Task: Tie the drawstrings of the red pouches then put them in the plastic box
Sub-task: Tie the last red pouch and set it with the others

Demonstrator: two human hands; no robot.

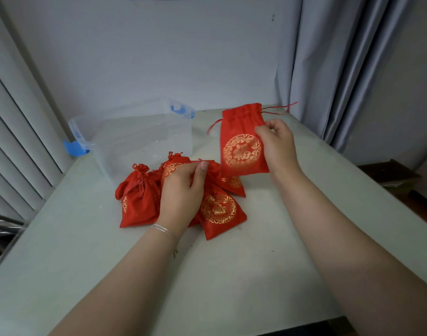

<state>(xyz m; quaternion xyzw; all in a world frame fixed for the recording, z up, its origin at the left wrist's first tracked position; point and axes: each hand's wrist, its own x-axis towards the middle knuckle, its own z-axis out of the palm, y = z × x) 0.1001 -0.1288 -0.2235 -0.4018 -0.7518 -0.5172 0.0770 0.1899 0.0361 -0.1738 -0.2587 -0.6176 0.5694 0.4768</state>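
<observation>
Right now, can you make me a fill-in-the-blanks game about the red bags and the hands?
1. The right hand holds up a flat pouch whose drawstrings are not yet ____.
2. The left hand pinches a pouch in the pile, which lies on the ____.
3. The plastic box has clips coloured ____.
4. The number of pouches inside the box is ____.

Missing words: tied; table; blue; zero

pale table [232,275] bears red pouches [139,200] and clear plastic box [134,134].
</observation>
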